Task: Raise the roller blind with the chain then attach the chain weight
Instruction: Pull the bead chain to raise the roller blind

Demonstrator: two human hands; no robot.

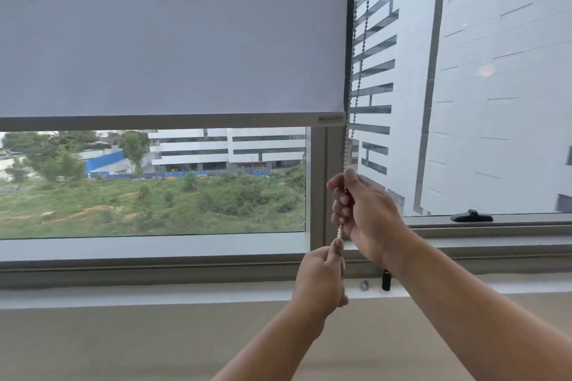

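A grey roller blind (173, 34) covers the upper part of the left window pane; its bottom bar (170, 121) hangs about two thirds of the way down. A white bead chain (349, 108) runs down beside the blind's right edge. My right hand (365, 207) is closed around the chain just below the bar. My left hand (322, 278) grips the same chain lower down, close under the right hand. On the sill lie a small black cylinder (386, 280) and a small metal clip (365, 285); I cannot tell which one is the chain weight.
A black window handle (471, 216) sits on the right pane's lower frame. The white sill (154, 295) runs across below the window, with a beige wall underneath. Outside are green ground and white buildings.
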